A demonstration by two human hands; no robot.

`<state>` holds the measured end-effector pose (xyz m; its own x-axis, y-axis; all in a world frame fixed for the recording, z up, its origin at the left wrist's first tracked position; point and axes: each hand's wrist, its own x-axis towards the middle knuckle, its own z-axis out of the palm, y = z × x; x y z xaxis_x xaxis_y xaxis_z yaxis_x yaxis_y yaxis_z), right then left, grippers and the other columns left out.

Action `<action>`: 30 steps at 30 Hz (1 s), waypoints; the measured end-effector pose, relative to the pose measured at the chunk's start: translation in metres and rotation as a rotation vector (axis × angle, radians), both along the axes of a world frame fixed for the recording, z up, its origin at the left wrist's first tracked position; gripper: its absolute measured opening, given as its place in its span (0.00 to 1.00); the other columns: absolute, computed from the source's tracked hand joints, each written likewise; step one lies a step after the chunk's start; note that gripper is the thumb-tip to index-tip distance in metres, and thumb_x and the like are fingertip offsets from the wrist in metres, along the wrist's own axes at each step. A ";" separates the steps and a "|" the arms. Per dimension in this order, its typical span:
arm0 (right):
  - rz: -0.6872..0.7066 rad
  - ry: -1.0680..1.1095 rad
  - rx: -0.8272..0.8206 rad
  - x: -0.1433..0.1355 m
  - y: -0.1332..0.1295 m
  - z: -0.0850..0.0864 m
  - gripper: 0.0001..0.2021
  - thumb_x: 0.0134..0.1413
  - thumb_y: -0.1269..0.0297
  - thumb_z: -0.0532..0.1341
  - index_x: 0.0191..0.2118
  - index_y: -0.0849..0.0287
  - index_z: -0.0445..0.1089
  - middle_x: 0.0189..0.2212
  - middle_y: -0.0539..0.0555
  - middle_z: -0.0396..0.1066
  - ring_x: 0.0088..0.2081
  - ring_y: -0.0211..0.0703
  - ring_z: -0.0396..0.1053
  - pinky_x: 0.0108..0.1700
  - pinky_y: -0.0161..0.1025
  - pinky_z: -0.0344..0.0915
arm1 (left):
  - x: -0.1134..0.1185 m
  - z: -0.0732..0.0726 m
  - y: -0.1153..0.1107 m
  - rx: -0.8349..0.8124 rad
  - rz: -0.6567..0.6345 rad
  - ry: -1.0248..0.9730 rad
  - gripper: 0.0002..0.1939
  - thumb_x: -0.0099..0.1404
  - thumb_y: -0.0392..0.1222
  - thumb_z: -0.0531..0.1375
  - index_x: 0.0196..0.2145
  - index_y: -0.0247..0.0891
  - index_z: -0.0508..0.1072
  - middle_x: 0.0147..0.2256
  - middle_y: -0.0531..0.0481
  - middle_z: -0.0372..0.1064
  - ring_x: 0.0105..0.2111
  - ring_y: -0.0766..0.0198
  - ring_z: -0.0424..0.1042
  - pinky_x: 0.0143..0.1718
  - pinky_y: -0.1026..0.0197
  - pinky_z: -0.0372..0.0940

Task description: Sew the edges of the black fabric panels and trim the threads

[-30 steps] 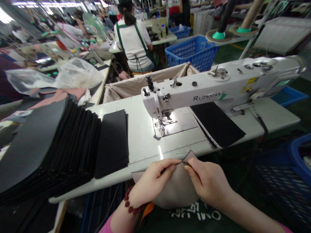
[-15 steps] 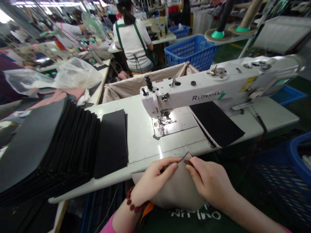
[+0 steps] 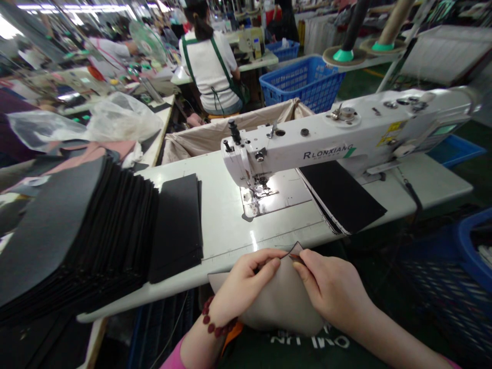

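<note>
A grey-beige piece of sheet material with a thin dark edge is bent over my lap, just before the table's front edge. My left hand is closed on its upper edge, pinching it between thumb and fingers. Close by on the right, my right hand is closed round a small dark pointed tool, whose tip lies at the edge near the raised corner. Most of that tool is hidden in the fingers, so its kind cannot be made out. Beyond both hands stands a white sewing machine.
A tall stack of black panels stands at the left, with a smaller black pile beside it. More black panels lie under the machine arm. Blue baskets stand behind and at the right. A co-worker sits ahead, back turned.
Both hands stay almost in place. The pointed tool's tip has shifted very slightly at the material's edge.
</note>
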<state>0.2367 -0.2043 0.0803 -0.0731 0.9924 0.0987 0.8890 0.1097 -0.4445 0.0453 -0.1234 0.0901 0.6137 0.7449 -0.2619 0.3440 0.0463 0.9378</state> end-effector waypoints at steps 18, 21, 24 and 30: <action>0.046 0.147 -0.046 -0.002 0.003 0.001 0.09 0.66 0.62 0.49 0.35 0.56 0.61 0.26 0.49 0.66 0.26 0.40 0.63 0.30 0.39 0.47 | 0.006 0.014 0.005 0.011 -0.130 0.044 0.16 0.70 0.46 0.53 0.46 0.41 0.76 0.41 0.51 0.76 0.43 0.58 0.72 0.47 0.61 0.65; 0.064 0.106 -0.044 -0.002 0.003 0.000 0.10 0.67 0.62 0.48 0.35 0.56 0.61 0.26 0.49 0.66 0.26 0.41 0.63 0.29 0.39 0.47 | 0.005 0.020 0.006 0.068 -0.166 0.072 0.15 0.71 0.45 0.51 0.47 0.42 0.76 0.39 0.52 0.75 0.42 0.60 0.72 0.47 0.62 0.64; 0.069 0.098 -0.043 -0.003 0.003 -0.003 0.11 0.67 0.62 0.48 0.34 0.56 0.61 0.25 0.49 0.66 0.26 0.40 0.63 0.29 0.39 0.46 | 0.003 0.021 0.006 0.054 -0.199 0.070 0.15 0.72 0.43 0.51 0.49 0.43 0.74 0.39 0.53 0.75 0.41 0.61 0.71 0.46 0.62 0.63; 0.014 0.133 -0.033 0.002 0.002 -0.005 0.11 0.67 0.61 0.48 0.33 0.57 0.60 0.24 0.48 0.66 0.25 0.39 0.63 0.29 0.38 0.47 | -0.004 0.010 0.005 -0.117 -0.096 0.054 0.16 0.70 0.45 0.53 0.53 0.43 0.70 0.47 0.51 0.73 0.46 0.58 0.71 0.46 0.60 0.64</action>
